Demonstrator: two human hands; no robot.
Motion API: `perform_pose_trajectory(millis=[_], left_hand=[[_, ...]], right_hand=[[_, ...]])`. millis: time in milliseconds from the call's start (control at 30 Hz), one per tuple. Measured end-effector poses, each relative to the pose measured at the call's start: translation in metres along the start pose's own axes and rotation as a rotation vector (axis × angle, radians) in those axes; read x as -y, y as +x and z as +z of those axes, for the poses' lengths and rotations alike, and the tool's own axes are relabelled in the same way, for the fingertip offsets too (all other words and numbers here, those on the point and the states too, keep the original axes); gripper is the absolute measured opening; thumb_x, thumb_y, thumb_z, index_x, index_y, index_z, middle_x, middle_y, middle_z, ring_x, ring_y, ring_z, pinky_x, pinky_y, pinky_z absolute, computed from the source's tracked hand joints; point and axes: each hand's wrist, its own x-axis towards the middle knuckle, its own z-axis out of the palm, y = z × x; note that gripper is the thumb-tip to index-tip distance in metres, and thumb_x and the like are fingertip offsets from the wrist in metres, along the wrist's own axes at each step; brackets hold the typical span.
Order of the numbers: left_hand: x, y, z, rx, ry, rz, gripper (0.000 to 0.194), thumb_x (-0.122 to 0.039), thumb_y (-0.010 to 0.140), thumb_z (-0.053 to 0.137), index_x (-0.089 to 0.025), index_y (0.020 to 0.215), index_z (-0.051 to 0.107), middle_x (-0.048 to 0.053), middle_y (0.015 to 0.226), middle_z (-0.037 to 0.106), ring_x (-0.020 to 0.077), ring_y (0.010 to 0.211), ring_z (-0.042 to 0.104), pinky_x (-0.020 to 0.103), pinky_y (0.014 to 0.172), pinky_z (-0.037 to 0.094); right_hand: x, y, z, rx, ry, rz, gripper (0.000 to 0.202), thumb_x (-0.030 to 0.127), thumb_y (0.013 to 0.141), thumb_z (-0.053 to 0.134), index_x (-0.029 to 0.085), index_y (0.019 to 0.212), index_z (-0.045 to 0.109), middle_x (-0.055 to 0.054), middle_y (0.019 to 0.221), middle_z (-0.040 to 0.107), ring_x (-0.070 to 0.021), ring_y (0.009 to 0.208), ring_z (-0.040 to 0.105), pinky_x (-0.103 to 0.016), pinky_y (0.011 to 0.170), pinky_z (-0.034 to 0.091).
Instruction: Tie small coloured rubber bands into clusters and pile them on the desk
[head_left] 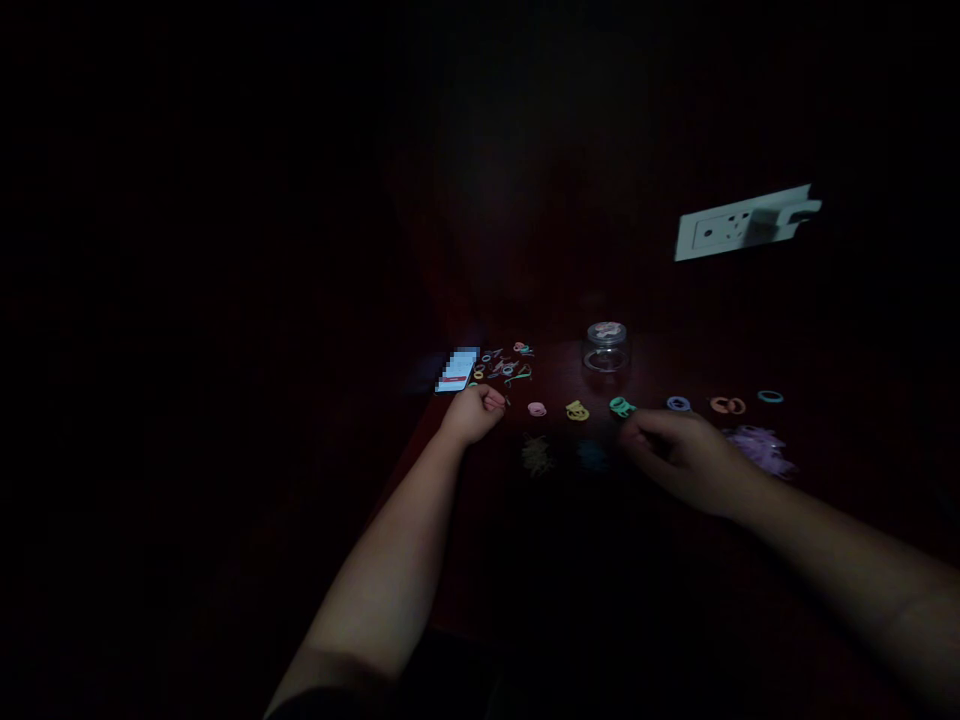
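Note:
My left hand [477, 414] rests at the near edge of a loose mix of coloured elastic bands [507, 370], its fingers curled together. Whatever they pinch, if anything, is too small to make out. Just below the green bands [619, 406], my right hand [686, 455] is closed with thumb and fingertips together; its grip is hidden in shadow. Along a row lie pink bands [537, 409], yellow bands [577, 411], purple bands [679, 404], orange bands [727, 405] and a teal band [770, 397].
Nearer me are a dull yellowish pile [537, 455], a dark blue pile [592, 456] and a lilac pile [763, 452]. A lidded clear jar [606, 350] stands behind the row. A lit phone [459, 370] lies left. A wall socket [739, 225] is at upper right. The surroundings are dark.

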Motion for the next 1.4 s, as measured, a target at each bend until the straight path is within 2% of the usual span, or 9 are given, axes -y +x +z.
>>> perform_pose_trajectory(millis=[167, 367, 633, 767, 900, 1000, 1100, 1267, 1400], left_hand=[[-0.001, 0.001, -0.001, -0.012, 0.076, 0.053, 0.031, -0.02, 0.08, 0.062, -0.015, 0.109, 0.066, 0.006, 0.095, 0.069, 0.0135, 0.078, 0.064, 0.027, 0.077, 0.052], [-0.001, 0.01, 0.0, -0.023, 0.194, 0.104, 0.015, -0.023, 0.08, 0.064, -0.018, 0.091, 0.073, 0.007, 0.096, 0.068, 0.0194, 0.091, 0.062, 0.033, 0.092, 0.047], [-0.017, 0.003, -0.003, 0.01, 0.22, 0.089, 0.013, -0.023, 0.084, 0.056, -0.016, 0.085, 0.067, 0.005, 0.08, 0.068, 0.0164, 0.072, 0.061, 0.027, 0.073, 0.048], [-0.038, -0.017, -0.006, 0.198, 0.062, 0.214, 0.02, -0.033, 0.086, 0.056, -0.015, 0.087, 0.067, 0.002, 0.076, 0.066, 0.0122, 0.065, 0.058, 0.021, 0.06, 0.045], [-0.052, -0.029, -0.006, 0.392, -0.039, 0.42, 0.016, -0.028, 0.082, 0.061, -0.014, 0.081, 0.069, 0.0, 0.072, 0.064, 0.0098, 0.063, 0.055, 0.02, 0.059, 0.043], [-0.052, -0.029, -0.007, 0.46, -0.012, 0.417, 0.017, -0.026, 0.081, 0.062, -0.014, 0.085, 0.073, 0.0, 0.074, 0.067, 0.0101, 0.064, 0.057, 0.02, 0.059, 0.042], [-0.049, -0.025, -0.009, 0.4, -0.049, 0.337, 0.024, -0.031, 0.085, 0.056, -0.014, 0.089, 0.074, 0.002, 0.077, 0.069, 0.0112, 0.067, 0.059, 0.021, 0.062, 0.044], [-0.032, -0.011, -0.006, 0.094, -0.047, 0.15, 0.032, -0.031, 0.092, 0.043, -0.015, 0.1, 0.07, 0.002, 0.076, 0.069, 0.0126, 0.065, 0.06, 0.022, 0.061, 0.046], [-0.013, 0.004, -0.001, -0.037, 0.115, 0.071, 0.032, -0.016, 0.09, 0.04, -0.015, 0.108, 0.066, 0.007, 0.104, 0.071, 0.0161, 0.093, 0.065, 0.028, 0.088, 0.05]], right_hand=[[-0.002, 0.0, 0.001, 0.003, 0.004, 0.005, 0.019, 0.026, 0.087, 0.052, 0.02, 0.069, 0.052, 0.003, 0.059, 0.046, -0.0108, 0.054, 0.042, -0.023, 0.05, 0.034], [-0.001, 0.0, 0.0, 0.001, 0.006, 0.005, 0.019, 0.025, 0.087, 0.052, 0.02, 0.069, 0.051, 0.003, 0.06, 0.047, -0.0108, 0.055, 0.043, -0.023, 0.051, 0.034], [-0.003, -0.001, 0.001, 0.01, 0.007, 0.009, 0.019, 0.026, 0.087, 0.052, 0.021, 0.069, 0.052, 0.003, 0.059, 0.047, -0.0109, 0.054, 0.043, -0.023, 0.05, 0.035], [-0.002, 0.0, 0.0, 0.007, 0.0, 0.0, 0.02, 0.027, 0.088, 0.052, 0.02, 0.069, 0.052, 0.002, 0.059, 0.049, -0.0112, 0.055, 0.043, -0.023, 0.051, 0.036], [0.0, 0.0, -0.001, 0.009, -0.014, 0.01, 0.02, 0.027, 0.088, 0.052, 0.02, 0.069, 0.053, 0.002, 0.059, 0.049, -0.0112, 0.055, 0.044, -0.023, 0.051, 0.036], [0.0, 0.0, -0.001, 0.016, -0.013, 0.017, 0.021, 0.029, 0.088, 0.051, 0.02, 0.069, 0.054, 0.002, 0.059, 0.049, -0.0115, 0.055, 0.044, -0.024, 0.051, 0.036], [-0.002, -0.001, -0.001, 0.018, -0.021, 0.013, 0.022, 0.03, 0.089, 0.051, 0.02, 0.07, 0.054, 0.002, 0.059, 0.048, -0.0116, 0.054, 0.045, -0.024, 0.051, 0.037], [-0.002, -0.001, -0.001, 0.008, -0.029, 0.002, 0.022, 0.03, 0.088, 0.051, 0.02, 0.069, 0.054, 0.002, 0.058, 0.048, -0.0118, 0.054, 0.044, -0.024, 0.051, 0.038], [-0.002, -0.001, 0.0, 0.0, -0.026, 0.001, 0.022, 0.03, 0.088, 0.051, 0.02, 0.068, 0.053, 0.002, 0.058, 0.047, -0.0117, 0.054, 0.044, -0.024, 0.05, 0.038]])
